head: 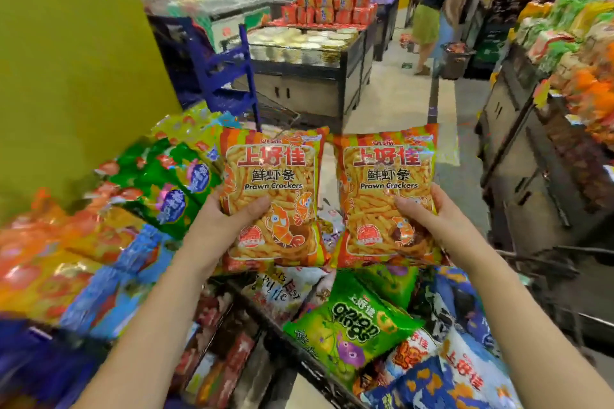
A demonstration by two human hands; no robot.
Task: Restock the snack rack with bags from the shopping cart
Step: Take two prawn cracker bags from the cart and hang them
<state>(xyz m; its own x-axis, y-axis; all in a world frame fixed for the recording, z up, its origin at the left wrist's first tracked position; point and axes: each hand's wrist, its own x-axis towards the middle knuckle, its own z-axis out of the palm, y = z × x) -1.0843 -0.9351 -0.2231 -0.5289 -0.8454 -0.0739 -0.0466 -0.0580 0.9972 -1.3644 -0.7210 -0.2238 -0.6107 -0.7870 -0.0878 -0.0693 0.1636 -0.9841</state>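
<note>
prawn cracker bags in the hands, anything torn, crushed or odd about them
Nothing stands out. The left prawn cracker bag, gripped by the left hand, and the right prawn cracker bag, gripped by the right hand, both look puffed, untorn and upright, labels facing the camera.

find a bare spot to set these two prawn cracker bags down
Crowded: left-side green bags overlap; the cart is heaped around the onion rings bag. Free: the narrow slot between left prawn bag and right prawn bag, plus aisle floor beyond.

Grocery shop: packed snack shelves [564,43], display tables [312,53].
</note>
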